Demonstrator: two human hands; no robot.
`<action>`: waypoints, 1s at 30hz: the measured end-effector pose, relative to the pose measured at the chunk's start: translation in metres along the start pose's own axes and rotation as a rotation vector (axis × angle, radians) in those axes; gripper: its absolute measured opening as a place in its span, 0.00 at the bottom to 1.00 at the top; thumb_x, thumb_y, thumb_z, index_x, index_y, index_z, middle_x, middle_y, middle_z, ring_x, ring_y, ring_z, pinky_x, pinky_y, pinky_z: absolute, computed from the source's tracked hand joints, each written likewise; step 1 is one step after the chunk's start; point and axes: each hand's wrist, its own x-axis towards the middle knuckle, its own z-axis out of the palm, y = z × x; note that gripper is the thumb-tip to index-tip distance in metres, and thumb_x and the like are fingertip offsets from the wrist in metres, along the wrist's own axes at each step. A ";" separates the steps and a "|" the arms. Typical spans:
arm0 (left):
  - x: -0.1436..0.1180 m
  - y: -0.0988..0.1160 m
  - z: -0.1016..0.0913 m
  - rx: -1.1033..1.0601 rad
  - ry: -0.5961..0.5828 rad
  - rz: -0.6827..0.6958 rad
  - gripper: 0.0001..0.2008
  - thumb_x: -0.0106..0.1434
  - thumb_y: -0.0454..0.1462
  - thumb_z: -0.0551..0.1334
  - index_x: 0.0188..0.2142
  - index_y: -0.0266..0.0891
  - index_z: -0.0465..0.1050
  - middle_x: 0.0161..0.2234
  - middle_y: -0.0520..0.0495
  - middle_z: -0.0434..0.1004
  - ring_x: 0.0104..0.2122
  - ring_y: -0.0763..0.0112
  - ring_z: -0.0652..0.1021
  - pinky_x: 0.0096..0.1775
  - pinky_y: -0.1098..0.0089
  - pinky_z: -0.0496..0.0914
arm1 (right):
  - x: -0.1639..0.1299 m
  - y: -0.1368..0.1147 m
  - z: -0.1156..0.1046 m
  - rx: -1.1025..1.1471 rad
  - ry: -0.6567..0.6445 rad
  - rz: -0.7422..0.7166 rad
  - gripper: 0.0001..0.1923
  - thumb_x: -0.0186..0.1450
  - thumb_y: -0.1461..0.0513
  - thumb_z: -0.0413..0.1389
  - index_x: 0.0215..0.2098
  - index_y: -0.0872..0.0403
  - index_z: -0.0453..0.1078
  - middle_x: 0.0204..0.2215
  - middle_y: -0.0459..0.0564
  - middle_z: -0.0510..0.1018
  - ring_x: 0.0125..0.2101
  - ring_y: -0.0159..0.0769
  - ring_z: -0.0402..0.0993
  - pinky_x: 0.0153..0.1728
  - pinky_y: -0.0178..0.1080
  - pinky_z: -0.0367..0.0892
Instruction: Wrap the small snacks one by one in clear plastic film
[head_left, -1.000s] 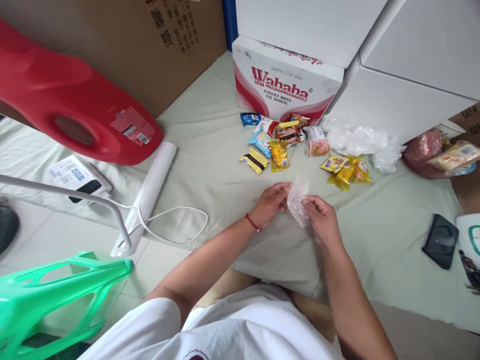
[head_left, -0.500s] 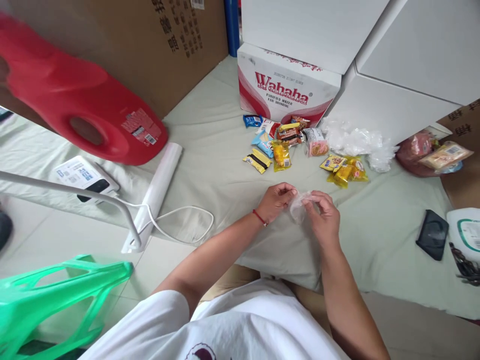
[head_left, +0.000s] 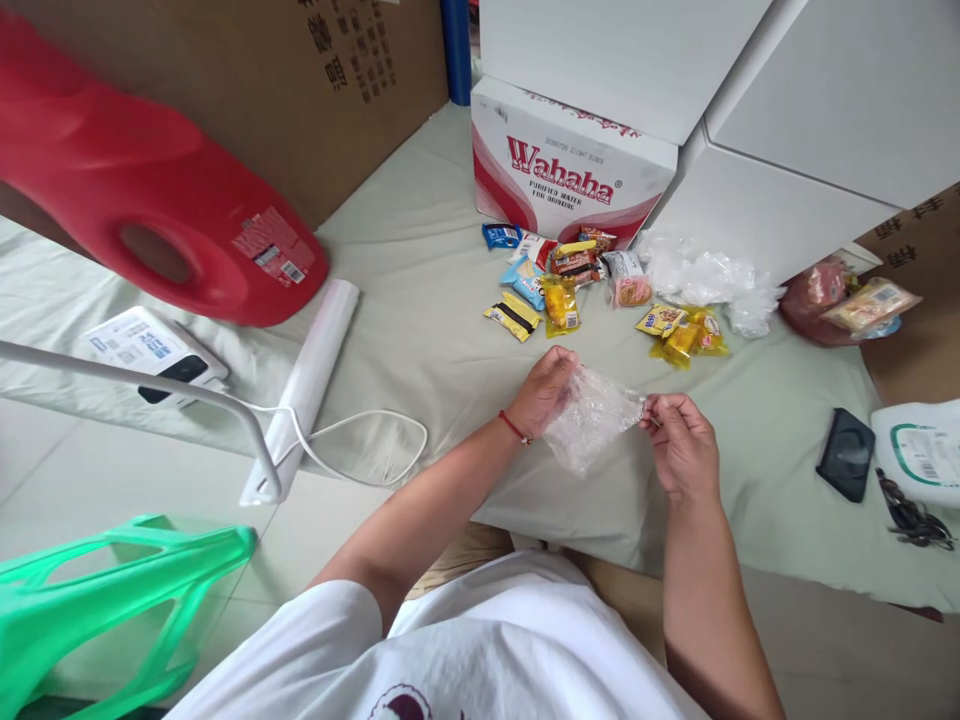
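Bag (head_left: pixel 595 418) and hands are staying well in front of the box (head_left: pixel 574 172), on the near side of the snacks (head_left: pixel 576 268) lying against it. Your left hand (head_left: pixel 549 388) is gripping the bag's left edge, some of the fingers hiding from view; your right hand (head_left: pixel 684 442) is pinching the right corner between thumb and fingertips. You seem to be spreading the film, and it is probably tearing or creasing easily, so you are doing best by pulling lightly and evenly, and by keeping the pinch right on the edge. Half a second ago you were bunching the bag between hands close together; now they are standing wider apart, and the film is showing broad and flatter. The snacks are keeping their places before the box.
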 end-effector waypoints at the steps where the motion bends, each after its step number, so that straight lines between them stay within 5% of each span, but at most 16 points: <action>1: 0.000 0.001 0.000 0.002 -0.007 -0.006 0.27 0.52 0.54 0.76 0.34 0.42 0.64 0.30 0.55 0.72 0.25 0.79 0.70 0.27 0.76 0.65 | 0.000 0.000 0.000 0.033 0.009 0.015 0.21 0.55 0.48 0.73 0.29 0.52 0.72 0.33 0.45 0.78 0.32 0.29 0.73 0.33 0.32 0.71; 6: -0.002 0.001 0.002 0.092 -0.078 0.009 0.28 0.50 0.52 0.78 0.36 0.42 0.65 0.26 0.58 0.68 0.22 0.80 0.66 0.25 0.77 0.59 | -0.004 -0.002 0.009 0.011 -0.097 0.191 0.31 0.52 0.40 0.71 0.44 0.50 0.77 0.40 0.49 0.81 0.35 0.35 0.76 0.32 0.36 0.75; 10: 0.002 -0.001 0.000 0.148 -0.029 0.066 0.28 0.51 0.54 0.77 0.37 0.41 0.66 0.28 0.58 0.65 0.22 0.82 0.62 0.24 0.76 0.57 | -0.002 -0.005 0.013 -0.162 -0.006 0.117 0.24 0.48 0.48 0.76 0.34 0.54 0.78 0.25 0.42 0.74 0.23 0.25 0.65 0.21 0.28 0.66; 13: 0.006 -0.001 -0.005 0.217 0.011 0.098 0.31 0.49 0.52 0.77 0.43 0.42 0.66 0.36 0.54 0.69 0.27 0.79 0.67 0.28 0.76 0.62 | 0.003 -0.011 0.005 -0.088 0.131 0.130 0.24 0.46 0.49 0.76 0.31 0.54 0.76 0.20 0.38 0.69 0.17 0.21 0.57 0.13 0.26 0.53; 17: -0.001 -0.003 -0.010 0.617 0.077 0.511 0.25 0.59 0.54 0.70 0.47 0.42 0.68 0.45 0.44 0.70 0.41 0.67 0.72 0.42 0.66 0.69 | 0.006 -0.017 -0.001 0.025 0.227 0.165 0.27 0.41 0.52 0.78 0.29 0.55 0.72 0.19 0.37 0.68 0.14 0.18 0.54 0.10 0.24 0.48; 20: -0.016 -0.013 -0.007 1.047 -0.198 0.856 0.28 0.62 0.60 0.64 0.50 0.41 0.72 0.51 0.39 0.71 0.51 0.56 0.71 0.54 0.54 0.66 | 0.008 -0.016 0.002 0.057 0.262 0.176 0.28 0.39 0.54 0.78 0.28 0.55 0.70 0.18 0.36 0.68 0.14 0.18 0.55 0.10 0.24 0.48; 22: -0.023 -0.024 -0.003 1.270 -0.407 0.956 0.31 0.62 0.62 0.63 0.52 0.43 0.74 0.53 0.37 0.72 0.55 0.51 0.69 0.56 0.50 0.62 | 0.011 -0.013 0.003 0.072 0.279 0.191 0.28 0.38 0.54 0.78 0.27 0.54 0.69 0.17 0.36 0.67 0.14 0.18 0.54 0.10 0.24 0.47; 26: -0.022 -0.036 0.000 1.405 -0.479 0.848 0.15 0.73 0.47 0.57 0.46 0.45 0.79 0.44 0.41 0.79 0.50 0.56 0.72 0.53 0.53 0.61 | 0.017 -0.008 0.000 0.116 0.278 0.207 0.31 0.37 0.54 0.79 0.29 0.54 0.68 0.18 0.35 0.68 0.14 0.18 0.55 0.10 0.24 0.49; 30: -0.014 -0.028 0.002 1.067 -0.316 0.577 0.12 0.71 0.44 0.60 0.38 0.44 0.81 0.32 0.44 0.78 0.40 0.60 0.73 0.51 0.57 0.64 | 0.010 -0.003 -0.005 0.173 0.226 0.224 0.33 0.44 0.42 0.75 0.37 0.52 0.71 0.27 0.40 0.77 0.23 0.26 0.71 0.21 0.28 0.69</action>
